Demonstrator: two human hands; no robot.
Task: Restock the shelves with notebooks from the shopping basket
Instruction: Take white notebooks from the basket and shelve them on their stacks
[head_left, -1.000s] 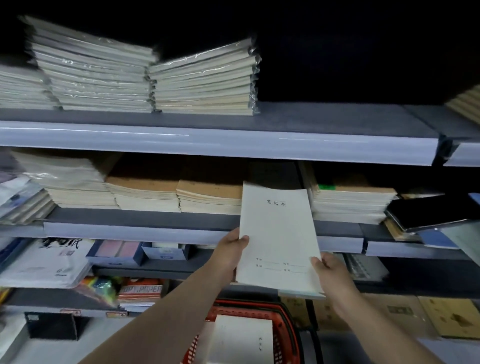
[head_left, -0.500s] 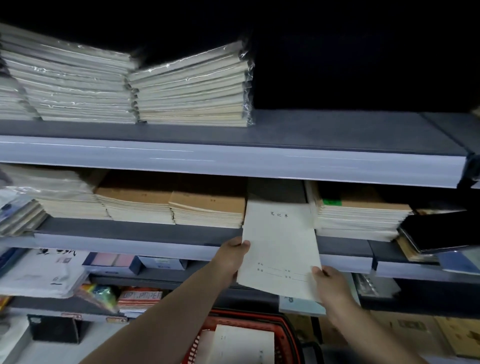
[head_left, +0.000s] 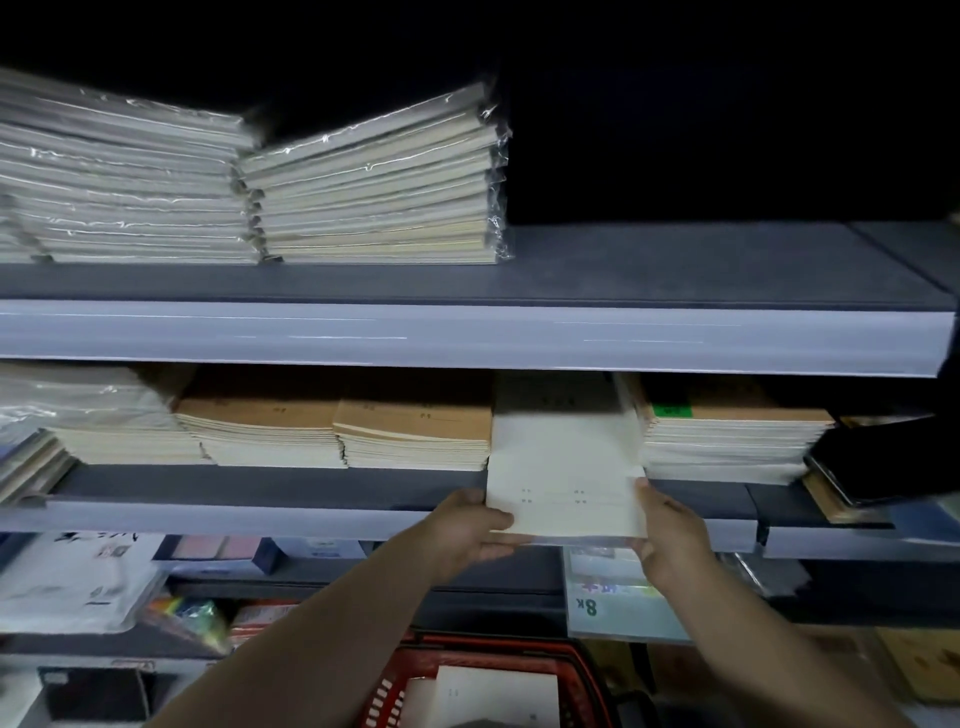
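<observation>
Pale notebook (head_left: 488, 693) inside red basket (head_left: 382, 699)

The notebook (head_left: 563, 467) is blurred; the basket (head_left: 584, 686) is cut off below.

At the lower left of the frame lies a white plastic-wrapped pad with black brush lettering (head_left: 78, 577). Just right of it sits a dark blue open box holding pink blocks (head_left: 223, 550). Below that box lies a rainbow-coloured packet in clear wrap (head_left: 189, 616), touching a red-and-white printed pack (head_left: 260, 618). A black box (head_left: 93, 693) stands in the bottom left corner. Right of centre hangs a clear-wrapped pack marked "8K" in green (head_left: 613, 597). A glossy black folder (head_left: 878, 462) lies tilted at the right edge, with brown kraft-paper sheets (head_left: 919, 665) in the lower right corner.
</observation>
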